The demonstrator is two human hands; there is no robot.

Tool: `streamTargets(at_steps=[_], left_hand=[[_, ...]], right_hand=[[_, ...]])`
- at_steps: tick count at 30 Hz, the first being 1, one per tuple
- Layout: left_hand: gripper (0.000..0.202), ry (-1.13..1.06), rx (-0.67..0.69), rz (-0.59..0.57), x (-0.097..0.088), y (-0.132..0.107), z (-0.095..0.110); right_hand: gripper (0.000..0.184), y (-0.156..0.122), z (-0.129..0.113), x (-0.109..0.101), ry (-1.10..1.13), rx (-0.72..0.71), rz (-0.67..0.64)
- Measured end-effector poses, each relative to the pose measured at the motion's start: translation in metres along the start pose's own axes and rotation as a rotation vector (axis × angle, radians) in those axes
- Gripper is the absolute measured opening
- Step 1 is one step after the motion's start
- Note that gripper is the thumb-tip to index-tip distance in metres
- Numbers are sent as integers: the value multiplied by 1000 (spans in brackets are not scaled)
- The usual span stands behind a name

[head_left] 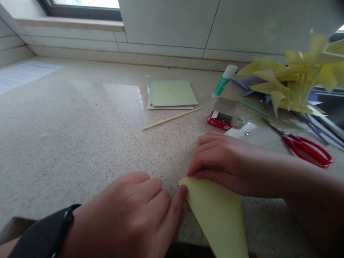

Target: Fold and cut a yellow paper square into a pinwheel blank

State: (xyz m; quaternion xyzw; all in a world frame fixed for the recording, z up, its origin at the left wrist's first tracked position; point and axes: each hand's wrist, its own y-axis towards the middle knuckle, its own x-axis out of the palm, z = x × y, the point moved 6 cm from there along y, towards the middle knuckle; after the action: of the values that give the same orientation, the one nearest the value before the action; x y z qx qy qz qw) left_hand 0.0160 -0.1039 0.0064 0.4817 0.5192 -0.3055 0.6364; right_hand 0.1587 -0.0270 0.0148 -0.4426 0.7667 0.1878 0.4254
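A folded sheet of yellow paper (219, 218) lies at the counter's front edge, its pointed corner facing away from me. My left hand (142, 211) has its index fingertip on the paper near that corner, with the other fingers curled in. Across the paper's far edge rests my right hand (220, 157), its fingers bent and pressed together on the paper by the corner. The fingertips of my right hand are partly hidden. Just beyond my right hand stands an open red box (220, 123) of small dark metal pieces.
Stacked coloured paper squares (173, 93) lie at the back, with a thin yellow stick (172, 118) before them. A glue stick (224, 81), red-handled scissors (306, 147) and yellow paper pinwheels (290, 79) are on the right. A printed sheet (24, 75) lies far left.
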Motion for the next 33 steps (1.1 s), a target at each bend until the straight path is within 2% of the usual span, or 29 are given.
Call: streamTargets(at_steps=[4,7,11,14,17,29,33], left_hand=[[31,-2,2,11,-1,0,2],[27,-70,-62,131,-9,1,-2],[22,-264,-296,356,-24,-2,-23],[20,-462,-493,396,-23,-5,-39],[15,-635,-582,409,-18,-6,-46],[11,-767,-562,364,-12,-5,-47],[11,-618,-511,303,-12,-2,-46]], right_hand=[[14,0,1,-2,13,-10,1],[14,-3,2,-7,66,-23,17],[15,-7,2,-16,210,-53,82],[13,-8,2,-18,338,-77,117],[11,-8,3,-17,425,-81,136],[12,-6,4,-16,355,-92,133],[15,-5,3,-15,213,-77,85]])
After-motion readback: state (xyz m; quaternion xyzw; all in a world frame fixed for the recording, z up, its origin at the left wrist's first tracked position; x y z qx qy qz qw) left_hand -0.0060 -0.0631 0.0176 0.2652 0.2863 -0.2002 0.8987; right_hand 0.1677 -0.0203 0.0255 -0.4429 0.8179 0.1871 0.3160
